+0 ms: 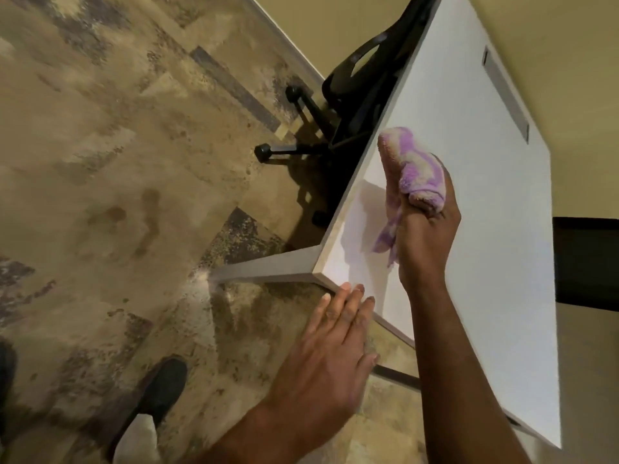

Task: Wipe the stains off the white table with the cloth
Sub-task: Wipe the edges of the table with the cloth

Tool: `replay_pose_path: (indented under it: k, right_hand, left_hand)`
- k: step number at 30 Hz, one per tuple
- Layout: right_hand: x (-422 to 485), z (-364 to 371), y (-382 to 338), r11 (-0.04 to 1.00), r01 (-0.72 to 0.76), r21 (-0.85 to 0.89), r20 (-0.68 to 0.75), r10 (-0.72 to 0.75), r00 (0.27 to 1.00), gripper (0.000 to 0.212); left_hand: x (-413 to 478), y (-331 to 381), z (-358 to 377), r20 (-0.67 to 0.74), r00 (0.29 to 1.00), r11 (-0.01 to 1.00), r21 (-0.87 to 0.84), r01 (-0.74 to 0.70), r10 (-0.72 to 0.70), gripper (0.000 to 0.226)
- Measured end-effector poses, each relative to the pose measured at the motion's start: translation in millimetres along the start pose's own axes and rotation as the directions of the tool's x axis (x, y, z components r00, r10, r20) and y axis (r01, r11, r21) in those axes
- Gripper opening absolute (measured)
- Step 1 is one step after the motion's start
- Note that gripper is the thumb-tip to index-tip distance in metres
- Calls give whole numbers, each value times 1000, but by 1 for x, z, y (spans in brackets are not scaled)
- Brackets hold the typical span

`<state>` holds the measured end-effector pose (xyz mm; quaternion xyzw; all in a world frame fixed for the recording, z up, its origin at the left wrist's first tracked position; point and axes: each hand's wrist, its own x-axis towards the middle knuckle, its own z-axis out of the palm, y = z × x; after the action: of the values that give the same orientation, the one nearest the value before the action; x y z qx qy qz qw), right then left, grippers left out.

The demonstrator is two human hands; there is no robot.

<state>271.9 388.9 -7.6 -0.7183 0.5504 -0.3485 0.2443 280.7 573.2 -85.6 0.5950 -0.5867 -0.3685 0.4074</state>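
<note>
The white table (485, 209) runs from the upper middle to the lower right of the head view. My right hand (427, 236) is above its near left corner, shut on a bunched purple and pink cloth (410, 169). A loose end of the cloth hangs down toward the tabletop; I cannot tell whether it touches. My left hand (330, 356) is open and flat, its fingertips resting on the table's near edge by the corner. No stains stand out on the white surface from here.
A black office chair (355, 92) on castors is tucked at the table's left side. A grey cable slot (505, 92) sits along the far edge. Patterned brown carpet (117, 182) covers the floor, and my dark shoe (160, 393) shows at the bottom left.
</note>
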Motion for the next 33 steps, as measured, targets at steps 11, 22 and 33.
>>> replay_pose_path:
  k: [11, 22, 33]
  right_hand:
    - [31, 11, 18, 950, 247, -190, 137, -224, 965, 37]
    - [44, 23, 43, 777, 440, -450, 547, -149, 824, 46]
    - [29, 34, 37, 679, 518, -520, 598, -143, 789, 40]
  left_hand:
    - [39, 13, 0, 0, 1000, 949, 314, -16, 16, 70]
    - [39, 0, -4, 174, 984, 889, 443, -116, 42, 73]
    - [-12, -30, -13, -162, 987, 961, 272, 52, -8, 70]
